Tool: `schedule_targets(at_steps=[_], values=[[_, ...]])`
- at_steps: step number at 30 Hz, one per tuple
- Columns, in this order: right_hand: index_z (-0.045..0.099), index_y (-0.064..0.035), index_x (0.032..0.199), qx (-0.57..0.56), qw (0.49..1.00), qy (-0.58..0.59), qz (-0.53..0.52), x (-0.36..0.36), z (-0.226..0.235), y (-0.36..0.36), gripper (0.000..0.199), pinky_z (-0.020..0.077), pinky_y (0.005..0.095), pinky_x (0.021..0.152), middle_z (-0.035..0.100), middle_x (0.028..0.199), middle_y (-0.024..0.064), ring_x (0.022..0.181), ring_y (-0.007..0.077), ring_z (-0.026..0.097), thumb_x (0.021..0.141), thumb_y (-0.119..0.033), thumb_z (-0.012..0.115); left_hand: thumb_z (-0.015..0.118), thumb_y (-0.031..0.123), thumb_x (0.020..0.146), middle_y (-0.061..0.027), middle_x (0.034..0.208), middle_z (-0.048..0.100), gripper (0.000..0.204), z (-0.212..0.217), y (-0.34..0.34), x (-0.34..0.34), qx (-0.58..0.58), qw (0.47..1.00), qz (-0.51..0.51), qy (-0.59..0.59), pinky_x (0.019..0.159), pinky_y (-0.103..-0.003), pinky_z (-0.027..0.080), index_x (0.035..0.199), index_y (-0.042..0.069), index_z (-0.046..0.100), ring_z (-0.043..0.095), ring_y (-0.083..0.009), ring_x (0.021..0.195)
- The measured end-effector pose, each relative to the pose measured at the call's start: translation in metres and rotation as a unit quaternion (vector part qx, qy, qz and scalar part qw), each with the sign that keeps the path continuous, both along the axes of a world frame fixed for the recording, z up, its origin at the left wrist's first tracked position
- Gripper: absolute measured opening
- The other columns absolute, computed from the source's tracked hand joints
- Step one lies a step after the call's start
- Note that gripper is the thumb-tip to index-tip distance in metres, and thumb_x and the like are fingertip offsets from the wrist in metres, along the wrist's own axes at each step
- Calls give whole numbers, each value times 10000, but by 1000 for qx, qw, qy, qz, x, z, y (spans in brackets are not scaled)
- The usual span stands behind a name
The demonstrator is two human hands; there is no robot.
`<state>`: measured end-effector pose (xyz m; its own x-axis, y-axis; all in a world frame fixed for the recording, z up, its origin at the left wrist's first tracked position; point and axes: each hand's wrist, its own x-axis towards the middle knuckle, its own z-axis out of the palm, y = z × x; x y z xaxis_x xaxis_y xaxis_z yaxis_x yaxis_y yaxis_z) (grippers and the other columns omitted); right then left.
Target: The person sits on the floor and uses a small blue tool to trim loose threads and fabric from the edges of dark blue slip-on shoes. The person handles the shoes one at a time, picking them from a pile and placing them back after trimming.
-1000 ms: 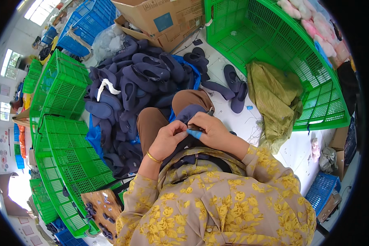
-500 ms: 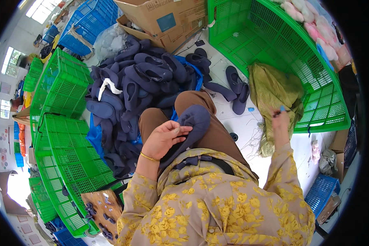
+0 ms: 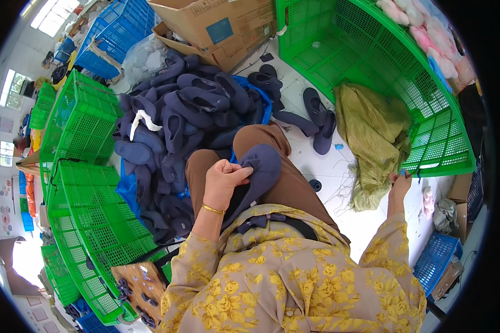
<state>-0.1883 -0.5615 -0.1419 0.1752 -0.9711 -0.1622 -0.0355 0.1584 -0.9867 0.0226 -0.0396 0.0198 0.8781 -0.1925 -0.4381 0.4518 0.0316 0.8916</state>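
The dark blue slipper (image 3: 259, 173) lies across the person's lap, on the brown trousers (image 3: 286, 183), its long axis running from the toe near the knee back toward the waist. The left hand (image 3: 223, 182) has its grip closed, pinching the slipper's edge between thumb and fingers; it is the nearer hand by far. The right hand (image 3: 400, 186) is stretched well away to the right of the slipper, at the corner of the large green crate (image 3: 427, 127). Its grip looks closed around something small and blue, but what that is cannot be told.

Containers, largest first, placed from the slipper:
- Large green crate, beyond and right: nearly empty, with a few scraps on its mesh floor.
- Stacked green crates (image 3: 83, 166), to the left: contents cannot be told.
- Cardboard box (image 3: 222, 28), far beyond: contents cannot be told.

A heap of dark blue slippers (image 3: 178, 122) lies on the floor just beyond the knees. An olive cloth (image 3: 369, 139) lies right of the slipper, against the large crate.
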Motion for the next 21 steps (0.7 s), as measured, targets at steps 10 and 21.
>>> schedule_targets(at_steps=[10, 21], values=[[500, -21, 1038, -85, 990, 90, 64, -44, 1, -70, 84, 534, 292, 593, 581, 839, 73, 592, 150, 551, 974, -75, 503, 772, 168, 686, -74, 623, 558, 359, 9, -27, -6, 342, 905, -95, -234, 594, -334, 498, 786, 59, 446, 607, -237, 596], [538, -48, 1186, -409, 741, 533, 28, -100, 29, -154, 309, 515, 506, 793, 637, 1108, 240, 938, 449, 632, 894, -72, 439, 720, 147, 797, -63, 676, 588, 207, -10, -14, -6, 210, 947, -124, -209, 609, -286, 485, 898, 6, 607, 579, -155, 608]])
